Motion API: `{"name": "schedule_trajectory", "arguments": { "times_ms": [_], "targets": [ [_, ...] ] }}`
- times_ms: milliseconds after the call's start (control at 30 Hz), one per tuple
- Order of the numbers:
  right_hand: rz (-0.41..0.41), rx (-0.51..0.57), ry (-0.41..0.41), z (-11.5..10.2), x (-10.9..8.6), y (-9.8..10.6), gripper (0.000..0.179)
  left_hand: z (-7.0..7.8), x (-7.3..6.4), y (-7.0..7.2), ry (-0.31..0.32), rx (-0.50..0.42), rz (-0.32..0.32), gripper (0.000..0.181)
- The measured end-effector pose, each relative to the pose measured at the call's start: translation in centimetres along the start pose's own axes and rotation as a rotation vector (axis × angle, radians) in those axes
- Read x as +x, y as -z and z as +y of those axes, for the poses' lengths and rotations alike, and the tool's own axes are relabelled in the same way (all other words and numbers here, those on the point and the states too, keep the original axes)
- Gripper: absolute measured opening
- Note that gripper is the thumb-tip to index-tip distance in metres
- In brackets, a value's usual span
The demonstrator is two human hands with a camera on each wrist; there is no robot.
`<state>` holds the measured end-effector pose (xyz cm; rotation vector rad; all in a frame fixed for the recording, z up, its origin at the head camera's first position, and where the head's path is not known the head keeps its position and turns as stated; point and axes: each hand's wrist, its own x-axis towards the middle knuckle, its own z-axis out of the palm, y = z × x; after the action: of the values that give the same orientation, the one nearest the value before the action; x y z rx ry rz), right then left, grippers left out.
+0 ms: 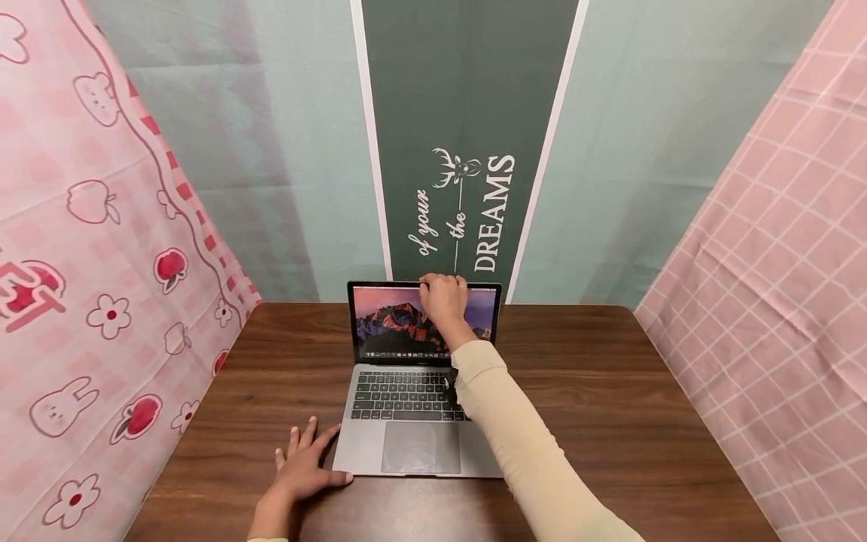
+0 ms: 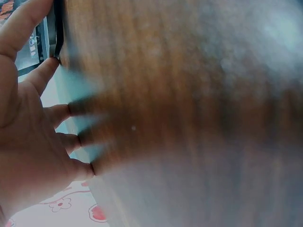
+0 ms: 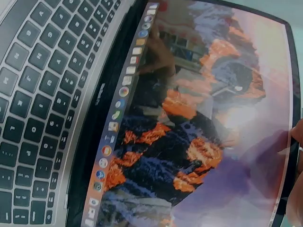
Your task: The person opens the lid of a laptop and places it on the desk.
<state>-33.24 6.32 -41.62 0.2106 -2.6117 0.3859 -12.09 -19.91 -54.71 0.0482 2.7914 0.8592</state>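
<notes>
A grey laptop (image 1: pixel 359 450) stands unfolded on the table, its screen (image 1: pixel 389 320) raised and lit with a mountain picture. My right hand (image 1: pixel 445 299) grips the top edge of the screen, right of its middle; the right wrist view has only part of that hand (image 3: pixel 294 189) at the screen's edge. The right forearm covers part of the keyboard (image 1: pixel 400 393). With fingers spread, my left hand (image 1: pixel 302 463) rests at the laptop's front left corner, thumb and index finger touching the base. The left wrist view shows its palm (image 2: pixel 33 137) and fingers.
The brown wooden table (image 1: pixel 576 406) extends on both sides of the laptop. A green cloth with white lettering (image 1: pixel 474 113) hangs behind it. Pink patterned cloth (image 1: pixel 101 263) flanks the left side, pink checked cloth (image 1: pixel 765 263) the right.
</notes>
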Motion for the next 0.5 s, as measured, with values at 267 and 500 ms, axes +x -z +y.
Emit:
{"name": "schedule_trajectory", "arguments": {
  "times_ms": [267, 500],
  "targets": [
    [-0.042, -0.043, -0.006, 0.5, 0.7, -0.7, 0.020, 0.2, 0.2, -0.1, -0.016, -0.003, -0.002, 0.094],
    [-0.072, -0.055, -0.009, 0.5, 1.4, -0.9, 0.021, 0.1, 0.0, 0.2, -0.018, -0.003, 0.007, 0.093]
  ]
}}
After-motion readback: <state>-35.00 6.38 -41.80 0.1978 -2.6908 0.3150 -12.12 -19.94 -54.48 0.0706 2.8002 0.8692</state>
